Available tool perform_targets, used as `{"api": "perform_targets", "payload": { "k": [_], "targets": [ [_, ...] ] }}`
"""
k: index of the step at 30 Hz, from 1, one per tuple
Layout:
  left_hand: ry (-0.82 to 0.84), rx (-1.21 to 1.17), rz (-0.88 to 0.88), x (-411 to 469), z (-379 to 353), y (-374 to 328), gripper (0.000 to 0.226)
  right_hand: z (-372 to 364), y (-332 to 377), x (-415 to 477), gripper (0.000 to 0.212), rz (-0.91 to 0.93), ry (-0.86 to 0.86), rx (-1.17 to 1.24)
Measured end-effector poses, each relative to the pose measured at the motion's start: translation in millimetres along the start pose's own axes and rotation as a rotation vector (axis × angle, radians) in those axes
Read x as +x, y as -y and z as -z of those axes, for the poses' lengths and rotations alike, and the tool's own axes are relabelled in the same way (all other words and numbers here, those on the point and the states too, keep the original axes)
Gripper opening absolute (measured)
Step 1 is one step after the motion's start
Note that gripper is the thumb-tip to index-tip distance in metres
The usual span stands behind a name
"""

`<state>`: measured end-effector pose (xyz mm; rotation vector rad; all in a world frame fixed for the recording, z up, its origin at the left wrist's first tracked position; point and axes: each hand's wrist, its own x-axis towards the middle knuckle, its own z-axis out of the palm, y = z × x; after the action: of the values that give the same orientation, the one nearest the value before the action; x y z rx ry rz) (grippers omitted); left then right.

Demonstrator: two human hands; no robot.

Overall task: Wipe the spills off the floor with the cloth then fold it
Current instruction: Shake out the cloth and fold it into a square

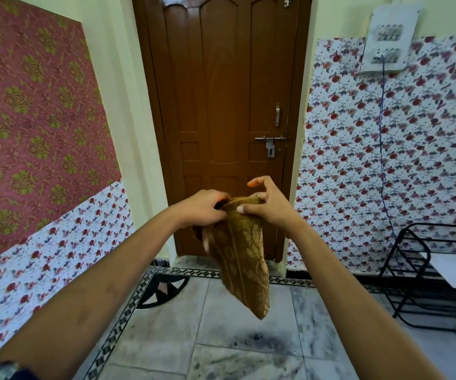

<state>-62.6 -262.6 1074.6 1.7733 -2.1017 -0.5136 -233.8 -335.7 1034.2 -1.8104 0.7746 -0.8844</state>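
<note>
2 bare hands meet at the middle of the frame, both gripping the top edge of a mustard-brown cloth (237, 256) held up in the air in front of a dark wooden door (221, 105). The left hand (202, 208) is curled closed over the cloth's upper left corner, its fingers wrapped into the bunched fabric. The right hand (268, 205) pinches the upper right part of that edge between thumb and middle fingers, while its index finger stands raised and free above the cloth.

The cloth hangs down from the 2 grips in a long, loosely doubled drape, narrowing to a point at lower centre, clear of the marble floor (221, 338) below it. A dark smudge (248, 337) shows on the floor tiles beneath the hanging tip, at the bottom centre of the frame.

At the left, a pink and green patterned panel (29, 105) sits above white floral wallpaper. At the right, more floral wallpaper carries a white switchboard (388, 37) in the upper right, with a blue cord (383, 146) dropping from it. A black metal rack (426, 270) stands at the lower right edge.
</note>
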Motion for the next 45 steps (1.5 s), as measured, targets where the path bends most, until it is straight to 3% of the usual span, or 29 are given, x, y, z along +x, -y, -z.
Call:
{"api": "perform_targets", "payload": {
  "k": [5, 8, 11, 14, 15, 19, 22, 25, 27, 31, 33, 35, 39, 43, 45],
  "targets": [
    [0.025, -0.301, 0.094, -3.4, 16.3, -17.6, 0.033, -5.7, -24.9, -13.8, 0.042, -0.058, -0.099, 0.446],
    [-0.026, -0.42, 0.12, -3.4, 28.9, -25.1, 0.032, -17.6, -46.0, -20.5, 0.064, -0.124, -0.052, 0.562],
    [-0.115, -0.69, 0.137, -0.2, 43.3, -24.5, 0.03, -25.2, -58.7, -29.5, 0.08, -0.257, 0.033, 0.788],
    [-0.216, -1.046, 0.132, 3.0, 56.1, -21.7, 0.031, -37.3, -73.5, -39.2, 0.055, -0.307, -0.008, 1.144],
    [-0.251, -1.117, 0.148, 3.9, 58.5, -17.9, 0.031, -43.0, -78.8, -41.4, 0.057, -0.325, -0.024, 1.216],
    [-0.405, -1.054, 0.35, 4.1, 54.7, 7.7, 0.03, -50.3, -79.9, -44.9, 0.085, -0.319, -0.061, 1.441],
    [-0.451, -0.962, 0.514, 2.1, 42.0, 31.3, 0.029, -43.7, -74.1, -46.8, 0.082, -0.296, -0.139, 1.302],
    [-0.449, -0.914, 0.611, -3.4, 28.6, 53.9, 0.011, -41.5, -70.9, -47.0, 0.08, -0.307, -0.088, 1.1],
    [-0.416, -0.887, 0.634, -6.2, 20.9, 63.6, 0.026, -44.5, -70.3, -42.4, 0.064, -0.406, -0.101, 0.929],
    [-0.451, -0.772, 0.548, -6.7, 5.1, 64.0, 0.028, -51.0, -73.7, -28.7, 0.039, -0.626, -0.29, 0.605],
    [-0.465, -0.697, 0.491, -5.8, -3.5, 62.8, 0.031, -55.3, -70.7, -26.2, 0.019, -0.592, -0.356, 0.457],
    [-0.473, -0.593, 0.417, -3.7, -13.1, 60.1, 0.038, -57.3, -71.3, -22.5, 0.014, -0.543, -0.377, 0.327],
    [-0.391, -0.491, 0.31, 1.6, -35.1, 42.2, 0.034, -59.8, -48.0, -17.5, 0.044, -0.506, -0.295, 0.396],
    [-0.218, -0.604, 0.31, 4.3, -47.2, 29.2, 0.018, -57.9, -26.0, -18.1, 0.056, -0.421, -0.121, 0.564],
    [-0.198, -0.713, 0.323, 4.9, -47.4, 28.8, 0.029, -53.9, -28.8, -17.6, 0.07, -0.419, -0.076, 0.578]
  ]
}}
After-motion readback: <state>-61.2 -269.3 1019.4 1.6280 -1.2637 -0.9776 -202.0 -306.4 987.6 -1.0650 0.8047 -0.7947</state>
